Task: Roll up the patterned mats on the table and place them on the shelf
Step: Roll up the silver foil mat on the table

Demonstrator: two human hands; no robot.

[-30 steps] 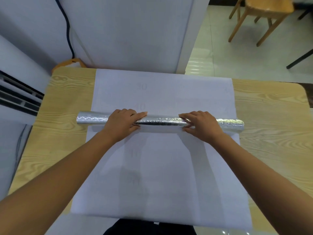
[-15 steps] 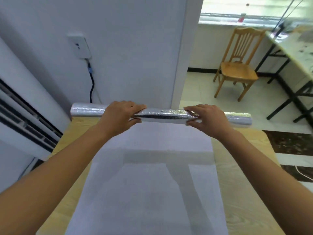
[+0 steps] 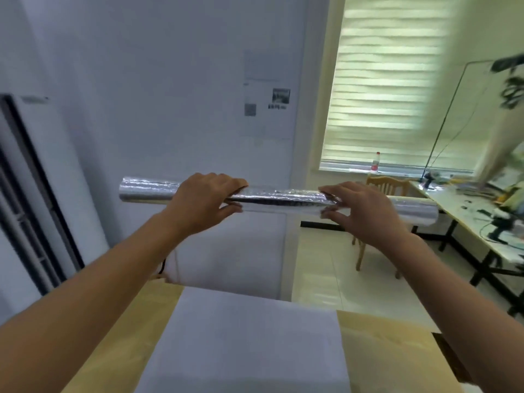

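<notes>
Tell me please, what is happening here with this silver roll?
A person holds a rolled silver mat in the air with both hands, above the far end of the wooden table. The left hand grips the roll left of its middle, and the right hand pinches it right of the middle. The roll is almost level. A white mat lies flat on the table, not yet rolled.

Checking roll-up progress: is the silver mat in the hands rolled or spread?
Rolled: the silver mat is a narrow tube held above the table, left hand and right hand gripping near its middle.
</notes>
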